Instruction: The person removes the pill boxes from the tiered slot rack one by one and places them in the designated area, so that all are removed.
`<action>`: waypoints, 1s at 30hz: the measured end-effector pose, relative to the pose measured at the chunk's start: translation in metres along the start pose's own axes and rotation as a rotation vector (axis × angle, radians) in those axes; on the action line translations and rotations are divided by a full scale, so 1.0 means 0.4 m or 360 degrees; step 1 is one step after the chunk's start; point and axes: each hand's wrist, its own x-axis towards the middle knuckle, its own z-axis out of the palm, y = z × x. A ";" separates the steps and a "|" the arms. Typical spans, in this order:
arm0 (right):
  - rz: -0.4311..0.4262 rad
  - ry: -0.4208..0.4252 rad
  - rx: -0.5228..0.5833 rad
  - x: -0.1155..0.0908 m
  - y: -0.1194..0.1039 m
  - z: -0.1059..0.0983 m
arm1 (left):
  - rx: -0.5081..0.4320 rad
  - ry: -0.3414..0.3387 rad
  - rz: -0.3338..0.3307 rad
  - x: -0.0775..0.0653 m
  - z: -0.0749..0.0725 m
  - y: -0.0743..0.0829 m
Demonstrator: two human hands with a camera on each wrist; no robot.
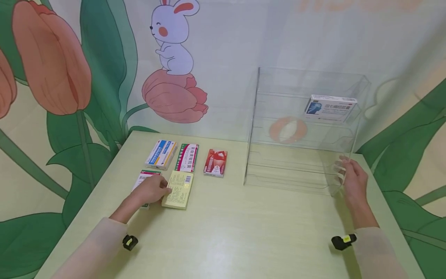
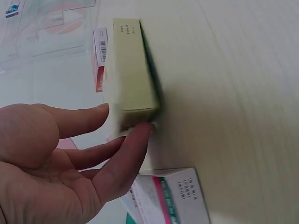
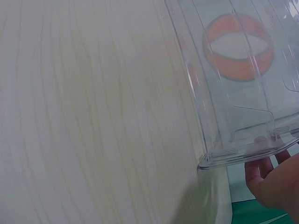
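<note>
My left hand [image 1: 150,190] pinches the left edge of a pale yellow medicine box [image 1: 178,190]; in the left wrist view the fingers meet one end of this box [image 2: 133,70]. Partly hidden under that hand lies a white, pink and green medicine box [image 1: 148,175]. My right hand [image 1: 354,180] holds the right side of a clear acrylic display rack [image 1: 289,157] near its bottom. Fingers of the right hand [image 3: 275,179] show at the rack's side in the right wrist view. A white and blue medicine box [image 1: 331,108] stands in an upper tier of the rack.
Behind the yellow box lie a blue and white box [image 1: 161,155], a pink and green box [image 1: 187,158] and a red box [image 1: 215,162]. They rest on the pale table [image 1: 226,232]. A printed curtain [image 1: 226,58] hangs behind the table.
</note>
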 end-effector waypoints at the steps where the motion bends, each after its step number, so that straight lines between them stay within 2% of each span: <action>1: -0.0002 -0.0001 -0.0015 -0.001 0.000 0.000 | 0.0021 0.0008 0.0006 -0.002 -0.002 0.001; 7: -0.0001 -0.0003 0.0008 -0.001 0.001 0.001 | 0.0113 0.0084 0.0064 -0.013 -0.023 0.035; 12: -0.0006 -0.0010 0.0006 0.000 0.000 0.002 | 0.0080 0.0232 0.0243 -0.017 -0.034 0.110; 16: 0.0000 -0.0004 -0.0002 0.002 0.001 -0.001 | 0.0033 0.0326 0.0424 -0.021 -0.038 0.201; 20: 0.0011 -0.0003 -0.0007 0.002 0.002 -0.003 | -0.0013 0.0402 0.0622 -0.035 -0.046 0.310; 25: 0.0004 -0.0009 -0.0014 0.001 0.001 -0.003 | -0.0021 0.0479 0.0949 -0.041 -0.063 0.444; 30: -0.0011 -0.0006 -0.0012 0.001 0.000 0.000 | 0.0035 0.0524 0.1253 -0.030 -0.090 0.574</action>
